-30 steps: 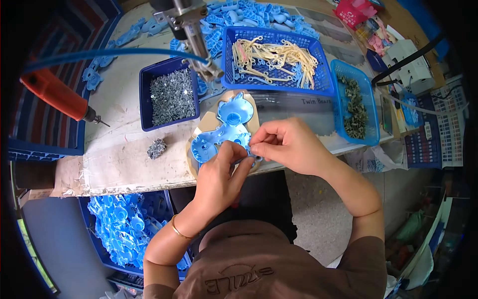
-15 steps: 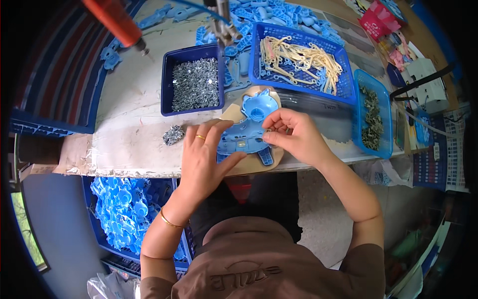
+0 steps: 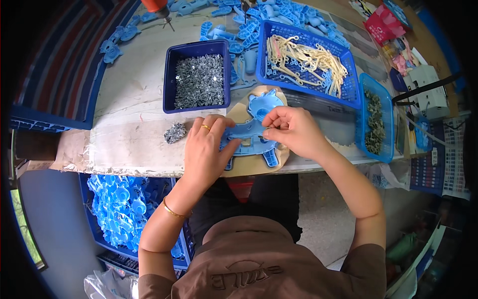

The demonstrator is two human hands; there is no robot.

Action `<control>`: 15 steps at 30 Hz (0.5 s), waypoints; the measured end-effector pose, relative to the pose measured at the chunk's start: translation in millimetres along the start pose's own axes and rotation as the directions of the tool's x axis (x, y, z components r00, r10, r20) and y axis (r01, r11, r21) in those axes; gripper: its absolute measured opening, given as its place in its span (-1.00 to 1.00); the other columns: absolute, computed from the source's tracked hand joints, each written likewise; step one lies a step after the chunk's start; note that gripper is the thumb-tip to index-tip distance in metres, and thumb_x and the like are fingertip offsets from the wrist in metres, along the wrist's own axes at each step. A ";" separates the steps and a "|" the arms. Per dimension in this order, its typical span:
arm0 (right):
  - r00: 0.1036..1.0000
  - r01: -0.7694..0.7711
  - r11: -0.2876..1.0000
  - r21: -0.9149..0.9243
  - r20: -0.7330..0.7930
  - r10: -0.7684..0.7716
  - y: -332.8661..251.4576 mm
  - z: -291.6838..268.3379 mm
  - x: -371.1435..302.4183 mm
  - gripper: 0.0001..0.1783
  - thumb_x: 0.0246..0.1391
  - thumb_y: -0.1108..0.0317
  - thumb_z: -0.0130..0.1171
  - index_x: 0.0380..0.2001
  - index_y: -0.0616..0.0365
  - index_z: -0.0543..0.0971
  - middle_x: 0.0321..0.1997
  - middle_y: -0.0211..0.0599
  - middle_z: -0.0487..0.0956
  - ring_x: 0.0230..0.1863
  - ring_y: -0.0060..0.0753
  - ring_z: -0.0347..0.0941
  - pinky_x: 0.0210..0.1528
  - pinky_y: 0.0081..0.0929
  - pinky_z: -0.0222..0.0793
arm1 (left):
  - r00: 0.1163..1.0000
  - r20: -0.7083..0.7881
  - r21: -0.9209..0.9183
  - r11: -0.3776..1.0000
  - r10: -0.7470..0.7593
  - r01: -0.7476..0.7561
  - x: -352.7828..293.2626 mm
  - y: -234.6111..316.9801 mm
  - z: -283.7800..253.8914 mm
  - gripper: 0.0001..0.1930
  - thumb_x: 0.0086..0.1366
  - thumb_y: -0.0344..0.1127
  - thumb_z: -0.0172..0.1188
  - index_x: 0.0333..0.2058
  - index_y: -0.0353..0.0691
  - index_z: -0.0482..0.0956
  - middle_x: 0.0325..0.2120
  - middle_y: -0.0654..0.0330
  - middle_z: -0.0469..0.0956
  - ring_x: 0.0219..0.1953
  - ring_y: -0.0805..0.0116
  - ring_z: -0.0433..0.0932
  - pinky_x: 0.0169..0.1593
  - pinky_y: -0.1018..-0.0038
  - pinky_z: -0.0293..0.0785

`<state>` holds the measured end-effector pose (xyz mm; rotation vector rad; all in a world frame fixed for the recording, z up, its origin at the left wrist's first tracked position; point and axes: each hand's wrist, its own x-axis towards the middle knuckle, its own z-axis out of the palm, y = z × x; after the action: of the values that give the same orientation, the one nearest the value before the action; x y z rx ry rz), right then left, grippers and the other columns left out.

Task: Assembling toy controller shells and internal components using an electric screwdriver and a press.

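Note:
A blue animal-shaped plastic shell lies hollow side up on a tan board at the table's near edge. My left hand spans its left end, fingers and thumb on either side, steadying it. Thumb and fingertips of my right hand are pinched together over the shell's right side. Whatever they hold is too small to make out. Inside the shell, a small pale metallic piece shows near my left thumb. Just left of my left hand sits a small heap of silvery metal parts.
Beyond the shell stand a dark blue bin of small metal parts and a blue basket of cream-coloured strips. A lighter blue tray is at right. Blue pieces lie behind. An orange power driver hangs overhead. A crate of blue shells stands below left.
The hanging orange driver has swung up and to the right in the view. Both hands stay at the shell, the right still pinched. The whole view has shifted slightly.

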<state>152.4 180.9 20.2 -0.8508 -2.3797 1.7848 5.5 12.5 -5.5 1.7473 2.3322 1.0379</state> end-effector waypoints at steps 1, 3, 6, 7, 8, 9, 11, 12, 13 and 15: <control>1.000 -0.004 1.000 0.001 -0.002 0.004 0.8 -1.1 1.7 -0.83 -0.01 0.55 0.28 -0.30 0.33 0.56 -0.39 -0.36 0.59 -0.38 -0.69 0.49 -0.33 -0.70 0.40 | 1.000 0.002 -0.004 1.000 -0.019 0.019 0.1 0.6 -1.0 -0.68 -0.01 -0.34 0.35 -0.24 -0.21 0.51 -0.28 0.13 0.51 -0.23 0.07 0.41 -0.11 0.25 0.36; 0.997 0.000 0.998 0.059 0.080 -0.005 2.8 -5.1 7.5 -0.83 -0.01 0.56 0.27 -0.30 0.35 0.56 -0.39 -0.33 0.60 -0.36 -0.65 0.51 -0.30 -0.68 0.42 | 0.999 0.008 -0.012 0.999 -0.035 0.035 0.7 0.7 -1.9 -0.69 -0.04 -0.36 0.37 -0.28 -0.21 0.52 -0.28 0.14 0.53 -0.23 0.08 0.42 -0.10 0.26 0.36; 0.997 -0.013 1.000 0.015 0.082 0.011 2.0 -5.1 7.7 -0.84 0.00 0.57 0.25 -0.29 0.36 0.55 -0.39 -0.33 0.59 -0.35 -0.64 0.52 -0.29 -0.68 0.43 | 0.999 0.024 -0.017 0.999 -0.027 0.028 2.5 1.4 -1.8 -0.70 -0.05 -0.37 0.37 -0.29 -0.21 0.52 -0.28 0.15 0.52 -0.23 0.08 0.42 -0.11 0.26 0.36; 0.997 -0.014 1.000 0.016 0.080 0.013 2.7 -4.6 7.7 -0.84 0.00 0.57 0.25 -0.29 0.36 0.55 -0.39 -0.33 0.59 -0.35 -0.64 0.52 -0.29 -0.68 0.43 | 0.999 0.029 -0.011 0.999 -0.041 0.041 2.8 2.7 -2.0 -0.70 -0.05 -0.37 0.37 -0.30 -0.21 0.52 -0.28 0.15 0.52 -0.23 0.08 0.42 -0.10 0.26 0.36; 0.998 0.007 1.000 -0.012 0.070 -0.006 4.0 -4.0 7.8 -0.83 -0.01 0.56 0.26 -0.30 0.34 0.56 -0.40 -0.31 0.61 -0.35 -0.62 0.53 -0.29 -0.65 0.43 | 0.998 0.035 -0.004 0.999 -0.054 0.054 2.9 3.7 -1.8 -0.70 -0.06 -0.37 0.37 -0.30 -0.20 0.52 -0.28 0.16 0.52 -0.22 0.08 0.42 -0.10 0.26 0.36; 0.998 0.026 0.999 -0.041 0.060 -0.023 4.9 -3.4 7.2 -0.82 -0.02 0.55 0.27 -0.30 0.32 0.56 -0.41 -0.29 0.62 -0.36 -0.60 0.53 -0.29 -0.62 0.44 | 0.998 0.038 -0.007 0.999 -0.051 0.051 2.6 4.0 -1.4 -0.70 -0.06 -0.37 0.37 -0.30 -0.20 0.52 -0.28 0.16 0.52 -0.22 0.08 0.42 -0.10 0.26 0.36; 0.998 0.044 0.986 -0.162 0.051 -0.036 -1.0 -3.1 3.9 -0.81 -0.09 0.50 0.30 -0.33 0.24 0.59 -0.43 -0.28 0.63 -0.38 -0.49 0.56 -0.29 -0.52 0.44 | 0.998 0.045 0.023 0.999 -0.043 0.042 1.8 3.2 -1.3 -0.71 -0.06 -0.37 0.37 -0.31 -0.19 0.54 -0.27 0.17 0.51 -0.21 0.09 0.42 -0.10 0.27 0.37; 0.997 0.065 0.958 -0.280 0.050 -0.053 -5.1 -2.9 2.8 -0.79 -0.17 0.45 0.34 -0.36 0.17 0.62 -0.45 -0.28 0.65 -0.39 -0.37 0.59 -0.30 -0.42 0.44 | 0.998 0.046 0.022 0.999 -0.040 0.039 1.6 2.8 -1.7 -0.71 -0.06 -0.37 0.37 -0.31 -0.19 0.54 -0.27 0.17 0.51 -0.21 0.09 0.42 -0.10 0.27 0.37; 0.997 0.064 0.958 -0.279 0.047 -0.053 -7.7 -3.0 3.1 -0.79 -0.17 0.45 0.34 -0.36 0.17 0.62 -0.45 -0.28 0.65 -0.39 -0.37 0.59 -0.30 -0.42 0.44 | 0.999 0.047 0.034 0.999 -0.019 0.017 1.5 2.4 -1.9 -0.73 -0.04 -0.35 0.36 -0.31 -0.17 0.54 -0.26 0.20 0.49 -0.21 0.12 0.41 -0.11 0.27 0.37; 0.991 0.059 0.938 -0.341 0.131 -0.015 -12.1 -4.7 6.3 -0.82 -0.19 0.42 0.35 -0.41 0.10 0.62 -0.45 -0.29 0.66 -0.38 -0.31 0.60 -0.29 -0.36 0.43 | 0.999 0.050 0.044 0.999 0.006 -0.008 1.9 2.3 -1.4 -0.74 -0.02 -0.32 0.35 -0.32 -0.14 0.55 -0.26 0.24 0.47 -0.21 0.14 0.41 -0.13 0.27 0.36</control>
<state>144.0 185.6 30.8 -0.7306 -2.8244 1.4700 6.2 13.8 -2.5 1.7761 2.3392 0.9394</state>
